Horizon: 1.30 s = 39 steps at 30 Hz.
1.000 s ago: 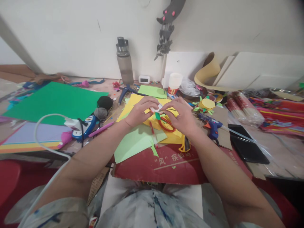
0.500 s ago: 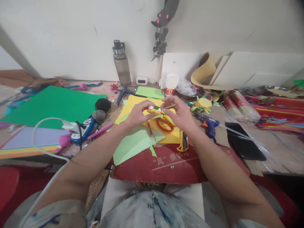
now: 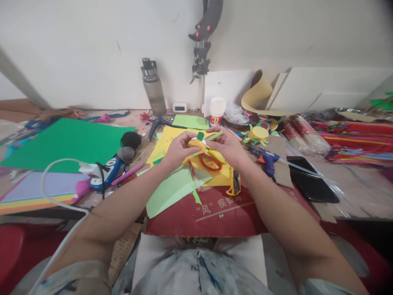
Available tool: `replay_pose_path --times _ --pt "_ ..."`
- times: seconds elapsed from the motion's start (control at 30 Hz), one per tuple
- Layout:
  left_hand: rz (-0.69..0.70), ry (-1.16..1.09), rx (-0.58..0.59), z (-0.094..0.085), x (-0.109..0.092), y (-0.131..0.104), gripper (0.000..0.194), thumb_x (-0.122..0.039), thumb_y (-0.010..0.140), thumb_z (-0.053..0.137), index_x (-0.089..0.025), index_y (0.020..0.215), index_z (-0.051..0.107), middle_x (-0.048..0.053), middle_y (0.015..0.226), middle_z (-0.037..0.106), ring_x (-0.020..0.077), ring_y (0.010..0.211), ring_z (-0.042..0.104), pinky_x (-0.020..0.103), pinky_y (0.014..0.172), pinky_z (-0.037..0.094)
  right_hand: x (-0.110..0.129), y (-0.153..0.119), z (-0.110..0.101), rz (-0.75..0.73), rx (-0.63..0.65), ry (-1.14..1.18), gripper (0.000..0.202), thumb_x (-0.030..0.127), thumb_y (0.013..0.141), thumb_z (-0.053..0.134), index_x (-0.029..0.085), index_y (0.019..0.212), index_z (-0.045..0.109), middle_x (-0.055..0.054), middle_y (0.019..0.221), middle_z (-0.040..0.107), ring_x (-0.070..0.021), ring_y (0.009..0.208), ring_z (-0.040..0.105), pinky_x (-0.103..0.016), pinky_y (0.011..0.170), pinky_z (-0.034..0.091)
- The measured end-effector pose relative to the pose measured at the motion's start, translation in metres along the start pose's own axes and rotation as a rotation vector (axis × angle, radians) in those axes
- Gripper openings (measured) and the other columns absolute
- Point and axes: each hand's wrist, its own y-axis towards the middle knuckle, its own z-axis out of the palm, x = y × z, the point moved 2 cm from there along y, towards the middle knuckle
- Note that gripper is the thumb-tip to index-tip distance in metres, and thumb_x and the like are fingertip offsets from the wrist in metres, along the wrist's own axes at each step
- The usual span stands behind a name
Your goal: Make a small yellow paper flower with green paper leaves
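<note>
My left grip [image 3: 180, 150] pinches the round yellow piece [image 3: 196, 143] above yellow sheets [image 3: 166, 139], its yellow face visible where white showed a second ago; my right grip [image 3: 227, 146], nearly closed, holds a light-green strip [image 3: 215, 136].

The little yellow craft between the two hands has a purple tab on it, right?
Not quite: the tab is green, not purple, as the head view shows. The little yellow craft is between the left hand and right hand.

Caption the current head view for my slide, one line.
Left hand holds a small yellow craft piece, right hand a green strip, over yellow paper; blue glue gun at right.
</note>
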Motion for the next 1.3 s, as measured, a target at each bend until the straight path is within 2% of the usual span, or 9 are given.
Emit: replay_pose_path --times 0.27,0.43,0.63,0.87,1.03,1.3 --pt "-0.12 -0.156 -0.003 0.009 -0.004 -0.004 0.048 -0.02 0.053 0.094 -0.017 0.089 0.063 -0.003 0.079 0.071 0.011 0.07 0.067 0.025 0.071 0.052 -0.008 0.003 0.0 0.04 0.024 0.191 0.047 0.033 0.063 0.087 0.022 0.103 0.064 0.003 0.077 0.07 -0.0138 0.07 0.063 -0.031 0.07 0.05" --pt "-0.138 -0.18 0.011 0.01 -0.009 -0.005 0.051 -0.018 0.054 0.095 -0.016 0.093 0.063 -0.001 0.083 0.072 0.0117 0.072 0.067 0.025 0.073 0.052 -0.008 0.003 -0.002 0.085 0.032 0.253 0.044 0.036 0.062 0.09 0.022 0.097 0.069 0.003 0.073 0.068 -0.0119 0.069 0.061 -0.029 0.07 0.049" --pt "-0.175 -0.184 0.005 0.01 -0.009 -0.006 0.05 -0.022 0.055 0.095 -0.016 0.093 0.062 -0.001 0.083 0.073 0.0111 0.07 0.067 0.023 0.068 0.049 -0.008 0.004 -0.003 0.074 0.018 0.238 0.044 0.041 0.058 0.092 0.023 0.093 0.072 0.003 0.075 0.067 -0.0122 0.069 0.059 -0.03 0.07 0.049" --pt "-0.199 -0.213 0.026 0.008 -0.01 -0.006 0.05 -0.025 0.056 0.094 -0.016 0.093 0.062 -0.001 0.083 0.072 0.0126 0.073 0.068 0.025 0.071 0.05 -0.007 0.004 0.0 0.086 -0.031 0.23 0.047 0.047 0.054 0.094 0.024 0.09 0.074 0.004 0.076 0.064 -0.0101 0.068 0.054 -0.028 0.067 0.046" --pt "-0.214 -0.242 0.026 0.007 -0.009 -0.005 0.051 -0.022 0.056 0.094 -0.017 0.095 0.061 -0.001 0.084 0.073 0.0119 0.072 0.067 0.025 0.07 0.05 -0.009 0.004 0.002 0.125 -0.048 0.189 0.048 0.055 0.048 0.094 0.021 0.071 0.069 0.003 0.07 0.064 -0.0107 0.068 0.054 -0.028 0.066 0.046" --pt "-0.197 -0.234 0.024 0.007 -0.008 -0.006 0.05 -0.021 0.057 0.094 -0.018 0.093 0.059 -0.002 0.083 0.072 0.0111 0.071 0.067 0.024 0.069 0.048 -0.012 0.005 0.002 0.091 -0.024 0.111 0.044 0.054 0.056 0.091 0.021 0.076 0.07 -0.001 0.077 0.069 -0.0138 0.071 0.058 -0.031 0.069 0.048"
